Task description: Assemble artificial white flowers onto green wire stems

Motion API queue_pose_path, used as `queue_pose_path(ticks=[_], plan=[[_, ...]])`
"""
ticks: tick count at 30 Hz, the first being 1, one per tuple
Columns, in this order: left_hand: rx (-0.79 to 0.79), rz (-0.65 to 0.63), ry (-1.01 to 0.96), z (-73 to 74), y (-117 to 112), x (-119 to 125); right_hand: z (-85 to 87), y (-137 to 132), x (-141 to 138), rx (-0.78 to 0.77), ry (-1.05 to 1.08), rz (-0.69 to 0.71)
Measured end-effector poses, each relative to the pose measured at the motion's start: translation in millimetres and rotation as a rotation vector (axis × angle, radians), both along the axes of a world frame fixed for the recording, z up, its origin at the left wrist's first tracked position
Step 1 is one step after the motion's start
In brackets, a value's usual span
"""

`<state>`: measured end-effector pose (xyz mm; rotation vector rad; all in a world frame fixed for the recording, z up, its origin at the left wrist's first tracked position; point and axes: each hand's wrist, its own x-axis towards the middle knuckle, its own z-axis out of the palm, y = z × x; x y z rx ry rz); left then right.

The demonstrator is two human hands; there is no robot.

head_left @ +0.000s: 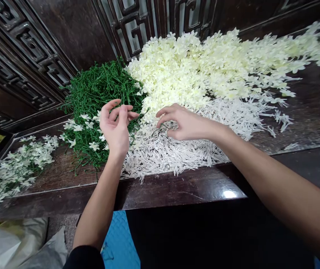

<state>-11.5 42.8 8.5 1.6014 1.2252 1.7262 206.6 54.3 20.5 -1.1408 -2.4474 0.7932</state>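
Observation:
My left hand (116, 125) is raised over a heap of green plastic stems (100, 84), its thumb and fingers pinched together. A thin green stem (145, 112) sticks out from its fingertips toward the right. My right hand (181, 121) hovers over the border between cream artificial petals (177, 69) and white stamen pieces (171, 151). Its fingers are bent, with a gap between forefinger and thumb. A thin greenish strand (158, 130) shows by that gap; whether the hand touches it is unclear. White flowers on stems (94, 145) lie below my left hand.
Finished-looking white flowers with green stems (22, 162) lie in a pile at the left end of the dark wooden bench (177, 190). Carved wooden panels (73, 33) rise behind. Pale sacks (28, 243) and a blue surface (120, 243) are below the front edge.

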Motion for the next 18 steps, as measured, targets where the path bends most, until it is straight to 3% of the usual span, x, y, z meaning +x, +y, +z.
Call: queue_pose_path(ticks=[3, 9, 13, 18], plan=[[-0.086, -0.125, 0.028, 7.9, -8, 11, -12.5, 3, -3, 0.129, -0.14, -0.031], [-0.324, -0.422, 0.033, 12.2, -16, 18, -14.0, 1, -3, 0.104, -0.169, -0.022], [-0.392, -0.438, 0.091, 9.3, -16, 17, -6.2, 0, -3, 0.094, -0.083, -0.103], [-0.407, -0.402, 0.042, 12.1, -17, 19, 0.7, 2, -2, 0.174, 0.25, -0.316]])
